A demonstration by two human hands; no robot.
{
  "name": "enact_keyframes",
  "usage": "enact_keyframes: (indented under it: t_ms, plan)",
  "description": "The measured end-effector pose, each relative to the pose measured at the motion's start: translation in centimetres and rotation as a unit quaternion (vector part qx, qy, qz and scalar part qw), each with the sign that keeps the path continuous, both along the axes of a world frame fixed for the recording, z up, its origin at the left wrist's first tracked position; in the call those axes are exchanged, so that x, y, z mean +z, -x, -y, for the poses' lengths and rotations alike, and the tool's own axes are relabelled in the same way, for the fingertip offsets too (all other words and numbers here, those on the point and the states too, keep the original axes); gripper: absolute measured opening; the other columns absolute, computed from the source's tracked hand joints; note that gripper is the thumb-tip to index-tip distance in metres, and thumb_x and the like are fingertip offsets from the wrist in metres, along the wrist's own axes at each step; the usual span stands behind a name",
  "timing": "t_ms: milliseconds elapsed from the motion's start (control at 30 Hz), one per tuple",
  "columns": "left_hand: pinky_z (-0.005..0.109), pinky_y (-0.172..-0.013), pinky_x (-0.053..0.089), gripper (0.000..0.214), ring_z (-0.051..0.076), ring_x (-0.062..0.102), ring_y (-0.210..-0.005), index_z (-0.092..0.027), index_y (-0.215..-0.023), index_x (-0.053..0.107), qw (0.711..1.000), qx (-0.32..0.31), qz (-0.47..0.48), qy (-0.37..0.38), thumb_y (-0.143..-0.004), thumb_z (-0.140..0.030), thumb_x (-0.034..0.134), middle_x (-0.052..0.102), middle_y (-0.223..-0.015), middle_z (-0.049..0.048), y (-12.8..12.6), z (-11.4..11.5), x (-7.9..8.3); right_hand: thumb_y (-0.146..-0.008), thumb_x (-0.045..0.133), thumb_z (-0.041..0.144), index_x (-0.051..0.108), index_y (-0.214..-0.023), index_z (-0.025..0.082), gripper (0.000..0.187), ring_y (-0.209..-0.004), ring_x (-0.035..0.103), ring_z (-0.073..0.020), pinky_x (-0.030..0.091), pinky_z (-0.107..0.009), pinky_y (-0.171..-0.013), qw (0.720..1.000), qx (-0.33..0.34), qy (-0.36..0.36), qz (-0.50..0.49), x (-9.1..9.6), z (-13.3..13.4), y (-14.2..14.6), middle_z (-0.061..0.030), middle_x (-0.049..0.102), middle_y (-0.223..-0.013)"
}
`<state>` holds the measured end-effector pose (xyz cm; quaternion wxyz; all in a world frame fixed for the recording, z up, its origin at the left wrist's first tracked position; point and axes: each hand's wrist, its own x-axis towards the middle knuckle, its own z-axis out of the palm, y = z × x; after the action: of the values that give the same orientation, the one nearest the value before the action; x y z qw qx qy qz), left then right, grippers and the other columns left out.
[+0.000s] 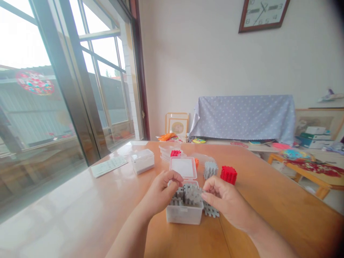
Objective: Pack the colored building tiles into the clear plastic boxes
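Both my hands meet over a small clear plastic box (184, 214) with its red-rimmed lid (183, 167) flipped open. My left hand (161, 191) is closed, its fingers pinching a cluster of grey interlocking pieces (189, 193) that sits in the box's mouth. From the other side my right hand (223, 199) pinches the same cluster. A flat grey piece (211, 210) lies on the wooden table (268, 215) just right of the box, under my right hand.
Behind the box stand a grey block (210, 169) and a red block (228, 175). Farther left are a closed clear box (142, 161), a paper sheet (109, 166) and stacked clear containers (169, 150) with red pieces. A window runs along the left; a cloth-covered bench is behind.
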<state>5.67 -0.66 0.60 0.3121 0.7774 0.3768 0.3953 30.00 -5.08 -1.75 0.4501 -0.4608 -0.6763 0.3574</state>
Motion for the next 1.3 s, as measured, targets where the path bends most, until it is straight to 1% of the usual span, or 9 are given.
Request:
enact_keyframes:
  t_ms: [133,300,533,633,767,867,1167,1233,1300]
  plan:
    - [0.027,-0.078,0.049,0.021,0.018,0.063,-0.088,-0.022,-0.092,0.068,1.0,-0.006,-0.023,0.014,-0.087,-0.021,0.048,0.071,-0.09,0.0016,-0.1,0.2,0.2,-0.086,0.064,0.035,0.056,-0.083,0.022,0.015,-0.07,0.051,-0.0134,0.042,-0.023,-0.062,0.999,0.006,0.01,0.037,-0.4,0.2,1.1,0.0035,0.055,-0.073]
    - [0.026,-0.074,0.048,0.019,0.02,0.063,-0.09,-0.022,-0.087,0.071,0.998,-0.01,-0.061,0.014,-0.084,-0.021,0.052,0.071,-0.089,0.0025,-0.1,0.4,0.3,-0.086,0.062,0.033,0.061,-0.082,0.022,0.011,-0.069,0.053,-0.0138,0.043,-0.024,-0.064,0.995,0.0,-0.004,0.096,-0.7,0.2,1.2,0.0032,0.057,-0.072]
    - [0.025,-0.071,0.049,0.021,0.019,0.063,-0.085,-0.022,-0.087,0.074,0.996,-0.032,-0.076,0.012,-0.08,-0.019,0.054,0.071,-0.083,0.0019,0.0,0.2,0.0,-0.084,0.061,0.028,0.065,-0.082,0.023,0.006,-0.069,0.057,-0.0147,0.045,-0.026,-0.065,0.991,-0.013,-0.023,0.131,-0.8,0.2,1.2,0.0032,0.061,-0.071]
    - [0.025,-0.073,0.049,0.021,0.018,0.062,-0.085,-0.022,-0.085,0.074,0.996,-0.035,-0.08,0.0,-0.081,-0.017,0.053,0.07,-0.083,0.0018,0.0,0.2,-0.1,-0.083,0.062,0.024,0.066,-0.079,0.024,0.005,-0.076,0.06,-0.0162,0.047,-0.027,-0.071,0.986,-0.021,-0.056,0.154,-0.6,0.2,1.3,0.0016,0.064,-0.078]
    - [0.026,-0.075,0.048,0.022,0.017,0.061,-0.084,-0.023,-0.085,0.073,0.996,-0.03,-0.083,-0.012,-0.08,-0.015,0.053,0.07,-0.084,0.001,0.0,0.2,-0.2,-0.084,0.062,0.021,0.066,-0.073,0.025,0.012,-0.088,0.06,-0.0199,0.047,-0.032,-0.081,0.974,-0.016,-0.122,0.191,-0.3,0.1,1.3,-0.0011,0.067,-0.084]
    - [0.027,-0.077,0.048,0.021,0.017,0.061,-0.084,-0.023,-0.087,0.073,0.996,-0.029,-0.085,-0.022,-0.08,-0.015,0.055,0.07,-0.086,0.0012,-0.1,0.3,-0.2,-0.086,0.061,0.02,0.066,-0.072,0.025,0.015,-0.09,0.06,-0.0206,0.046,-0.033,-0.083,0.968,-0.015,-0.147,0.204,-0.3,0.0,1.2,-0.0019,0.068,-0.086]
    - [0.028,-0.083,0.047,0.018,0.018,0.061,-0.091,-0.023,-0.087,0.072,0.995,-0.058,-0.083,-0.023,-0.083,-0.015,0.057,0.069,-0.087,0.0008,-0.2,0.5,0.0,-0.089,0.057,0.022,0.069,-0.073,0.026,0.021,-0.094,0.059,-0.0205,0.045,-0.033,-0.086,0.972,0.005,-0.128,0.194,-0.2,0.2,1.3,-0.0017,0.068,-0.089]
    - [0.028,-0.083,0.048,0.018,0.019,0.061,-0.093,-0.023,-0.089,0.072,0.995,-0.062,-0.078,-0.018,-0.084,-0.016,0.056,0.069,-0.089,0.0012,-0.1,0.5,-0.1,-0.089,0.056,0.024,0.068,-0.074,0.025,0.019,-0.092,0.06,-0.0199,0.045,-0.032,-0.085,0.978,-0.018,-0.116,0.173,-0.2,0.0,0.8,-0.0013,0.068,-0.087]
    - [0.028,-0.082,0.048,0.019,0.019,0.062,-0.093,-0.023,-0.09,0.072,0.995,-0.06,-0.077,-0.017,-0.084,-0.016,0.056,0.069,-0.092,0.0017,-0.1,0.5,-0.1,-0.09,0.054,0.028,0.066,-0.076,0.024,0.019,-0.087,0.06,-0.0193,0.046,-0.031,-0.081,0.983,-0.065,-0.092,0.145,-0.6,-0.8,-0.1,-0.0011,0.066,-0.085]
